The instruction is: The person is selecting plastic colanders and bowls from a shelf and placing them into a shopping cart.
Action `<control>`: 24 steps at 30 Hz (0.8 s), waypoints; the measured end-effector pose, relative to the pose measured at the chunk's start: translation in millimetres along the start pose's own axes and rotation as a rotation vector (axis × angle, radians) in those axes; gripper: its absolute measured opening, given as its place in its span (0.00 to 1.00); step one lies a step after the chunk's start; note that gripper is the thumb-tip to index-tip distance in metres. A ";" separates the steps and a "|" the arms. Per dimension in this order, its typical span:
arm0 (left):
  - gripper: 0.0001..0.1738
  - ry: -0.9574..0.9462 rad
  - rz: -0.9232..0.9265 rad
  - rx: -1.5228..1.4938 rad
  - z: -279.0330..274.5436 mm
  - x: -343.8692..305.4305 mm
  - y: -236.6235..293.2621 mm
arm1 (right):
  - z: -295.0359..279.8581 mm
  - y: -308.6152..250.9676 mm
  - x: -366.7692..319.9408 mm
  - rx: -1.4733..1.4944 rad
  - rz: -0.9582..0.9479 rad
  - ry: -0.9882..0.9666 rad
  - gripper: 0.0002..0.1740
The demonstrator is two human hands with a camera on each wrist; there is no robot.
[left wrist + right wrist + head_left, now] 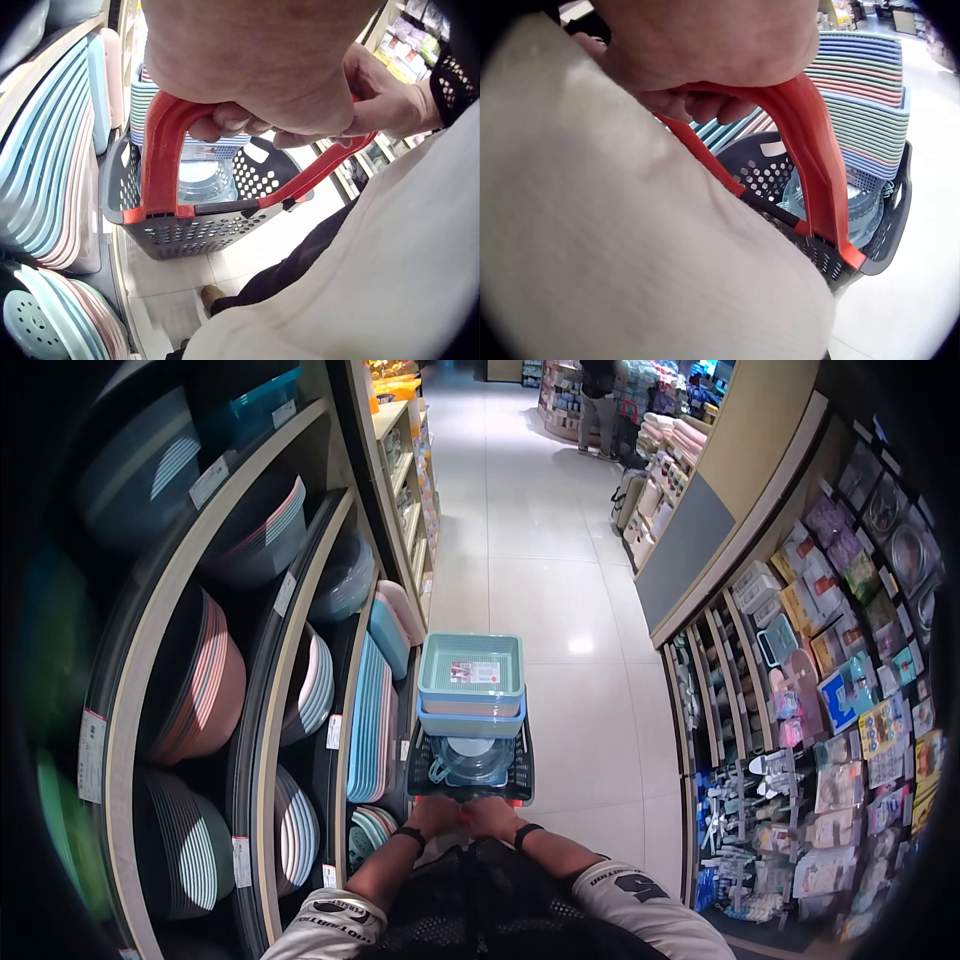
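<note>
Both my left hand (437, 816) and my right hand (492, 818) grip the red handle (160, 161) of a dark grey shopping basket (199, 238), with fingers curled under the bar. The basket has perforated sides. A tall stack of rectangular plastic baskets (859, 82) in green, blue and pink rises from its far end. On the top light green one (430, 670) lies a label. Nearer to me in the basket sits a clear bluish plastic container (480, 762), partly covered by the stack.
Shelves of nested basins (205, 680) and upright coloured tubs (370, 720) line the left, close beside the basket. Racks of small packaged goods (800, 760) stand on the right. A tiled aisle (550, 610) runs ahead, where a person (598, 410) stands near a suitcase (628, 495).
</note>
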State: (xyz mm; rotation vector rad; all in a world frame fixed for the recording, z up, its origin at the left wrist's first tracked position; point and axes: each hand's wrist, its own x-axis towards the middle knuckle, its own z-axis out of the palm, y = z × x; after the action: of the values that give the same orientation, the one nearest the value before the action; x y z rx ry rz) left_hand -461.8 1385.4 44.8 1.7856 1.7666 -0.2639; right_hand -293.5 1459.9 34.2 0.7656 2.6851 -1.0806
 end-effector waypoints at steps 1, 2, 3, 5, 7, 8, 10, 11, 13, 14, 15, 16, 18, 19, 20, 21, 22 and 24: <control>0.16 0.003 0.001 0.016 0.7 1.2 -0.9 | 0.4 2.2 1.7 -0.008 -0.004 0.004 0.23; 0.16 0.013 -0.001 0.031 -8.2 5.6 0.3 | -7.3 3.8 4.8 -0.010 -0.004 0.001 0.23; 0.16 0.013 -0.001 0.031 -10.4 3.2 1.6 | -5.7 1.0 2.5 0.002 0.003 -0.007 0.23; 0.18 -0.013 0.012 0.044 -21.4 4.6 4.4 | -9.5 4.6 7.3 -0.005 -0.010 -0.004 0.22; 0.17 -0.007 0.003 0.045 -13.8 10.1 0.0 | -4.4 8.8 9.6 -0.008 -0.036 0.017 0.21; 0.15 0.001 -0.006 0.045 -12.4 15.1 -2.0 | -4.7 13.2 12.6 -0.013 -0.041 0.017 0.21; 0.15 0.007 -0.002 0.050 -5.8 20.7 -6.9 | 0.6 18.1 14.9 0.002 -0.084 0.078 0.19; 0.15 0.014 0.003 0.055 -6.4 22.5 -7.6 | 1.9 19.8 16.9 0.001 -0.086 0.079 0.19; 0.15 0.023 0.004 0.062 -7.5 26.0 -9.1 | 4.6 22.5 22.3 -0.033 -0.055 0.109 0.17; 0.15 0.029 0.007 0.068 -7.5 28.2 -10.1 | 4.0 23.4 24.1 -0.036 -0.058 0.110 0.17; 0.15 0.033 0.005 0.068 -7.4 30.1 -11.3 | 3.0 24.7 25.9 -0.046 -0.051 0.114 0.17; 0.15 0.054 0.015 0.062 -7.3 31.7 -12.8 | 1.9 26.2 27.8 -0.056 -0.044 0.117 0.17; 0.15 0.076 0.022 0.056 -9.4 33.1 -13.0 | -3.5 25.5 29.8 -0.068 -0.038 0.087 0.17; 0.15 0.082 0.020 0.051 -10.4 33.8 -13.3 | -5.8 25.0 30.6 -0.078 -0.028 0.058 0.18; 0.15 0.087 0.019 0.047 -11.6 34.6 -13.2 | -8.9 23.5 31.1 -0.079 -0.030 0.058 0.18; 0.15 0.088 0.018 0.046 -12.8 35.6 -12.9 | -12.0 22.1 31.4 -0.083 -0.018 0.049 0.18; 0.15 0.083 0.006 0.050 -14.0 37.0 -12.4 | -15.2 21.0 31.4 -0.087 -0.006 0.040 0.18; 0.15 0.080 -0.007 0.053 -21.8 38.3 -9.7 | -20.9 19.6 31.4 -0.080 -0.007 0.045 0.18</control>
State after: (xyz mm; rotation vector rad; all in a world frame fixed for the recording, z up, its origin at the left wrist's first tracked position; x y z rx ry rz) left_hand -473.4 1428.6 38.9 1.8514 1.8374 -0.2474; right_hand -309.3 1498.8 27.6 0.7761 2.7520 -0.9616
